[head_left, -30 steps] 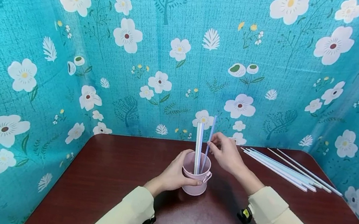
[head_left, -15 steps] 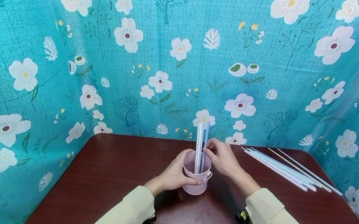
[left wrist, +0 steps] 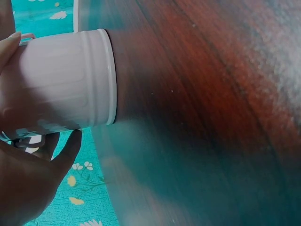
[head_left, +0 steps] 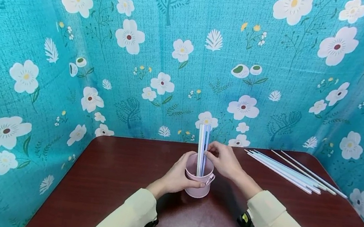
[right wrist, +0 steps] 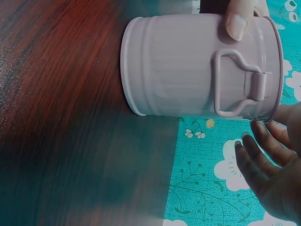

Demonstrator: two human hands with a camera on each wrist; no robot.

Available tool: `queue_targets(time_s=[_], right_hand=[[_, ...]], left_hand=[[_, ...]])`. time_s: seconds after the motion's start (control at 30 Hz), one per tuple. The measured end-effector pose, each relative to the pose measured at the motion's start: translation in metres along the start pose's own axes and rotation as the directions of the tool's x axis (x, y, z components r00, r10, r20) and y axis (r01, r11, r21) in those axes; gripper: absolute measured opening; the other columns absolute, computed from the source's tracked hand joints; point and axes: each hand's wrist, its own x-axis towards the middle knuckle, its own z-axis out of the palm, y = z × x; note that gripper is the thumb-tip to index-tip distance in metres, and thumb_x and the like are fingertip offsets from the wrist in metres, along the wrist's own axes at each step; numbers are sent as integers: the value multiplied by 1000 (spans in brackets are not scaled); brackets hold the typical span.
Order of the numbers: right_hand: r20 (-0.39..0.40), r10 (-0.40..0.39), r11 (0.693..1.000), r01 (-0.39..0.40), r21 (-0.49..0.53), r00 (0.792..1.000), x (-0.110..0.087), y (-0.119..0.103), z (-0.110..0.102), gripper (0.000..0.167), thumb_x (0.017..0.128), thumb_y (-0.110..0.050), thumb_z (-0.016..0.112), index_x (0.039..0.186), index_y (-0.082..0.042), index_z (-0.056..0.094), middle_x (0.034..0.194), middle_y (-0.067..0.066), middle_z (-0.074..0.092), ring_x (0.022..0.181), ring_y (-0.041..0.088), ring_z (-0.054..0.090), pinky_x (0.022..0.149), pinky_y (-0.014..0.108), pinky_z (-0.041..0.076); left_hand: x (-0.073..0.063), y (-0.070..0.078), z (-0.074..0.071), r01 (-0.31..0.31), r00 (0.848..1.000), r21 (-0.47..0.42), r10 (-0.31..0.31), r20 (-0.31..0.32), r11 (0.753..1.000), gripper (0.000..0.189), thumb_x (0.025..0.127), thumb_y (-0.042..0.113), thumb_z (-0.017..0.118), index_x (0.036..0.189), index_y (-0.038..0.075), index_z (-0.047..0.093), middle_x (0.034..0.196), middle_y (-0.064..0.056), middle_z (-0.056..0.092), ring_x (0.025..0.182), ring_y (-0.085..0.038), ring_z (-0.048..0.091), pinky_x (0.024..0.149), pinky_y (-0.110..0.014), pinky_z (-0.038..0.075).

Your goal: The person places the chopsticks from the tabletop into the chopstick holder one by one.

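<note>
Blue stick shifted nearer other sticks, right hand pinching it.

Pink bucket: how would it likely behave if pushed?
The pink bucket would probably slide rather than roll, standing upright on a glossy table. Pushed near its top, it might tip, since the sticks inside rise well above it. It seems stiff, showing no visible dent where the left hand grips it.

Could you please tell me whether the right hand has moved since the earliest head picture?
Yes, the right hand has shifted slightly left, toward the unmoved pink bucket.
</note>
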Motion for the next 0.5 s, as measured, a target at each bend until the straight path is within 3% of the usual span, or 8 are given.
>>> queue_targets(time_s=[0.2,0.5], right_hand=[[8,19,1000,-19,-20,1000,-5,3,-6,8,94,-15,74,97,-9,69,84,-1,71,73,13,61,67,31,50],[-16,41,997,-42,-63,999,-6,10,-34,10,96,-19,73,98,-10,70,85,1,71,76,16,64,70,35,52]], left_hand=[[0,0,2,1,1000,5,-1,5,1000,98,73,35,94,151,25,35,141,3,47,127,-17,52,105,-39,47],[0,2,1,3,1000,-2,-3,-11,1000,98,73,32,94,150,21,36,141,0,48,128,-21,52,107,-43,45]])
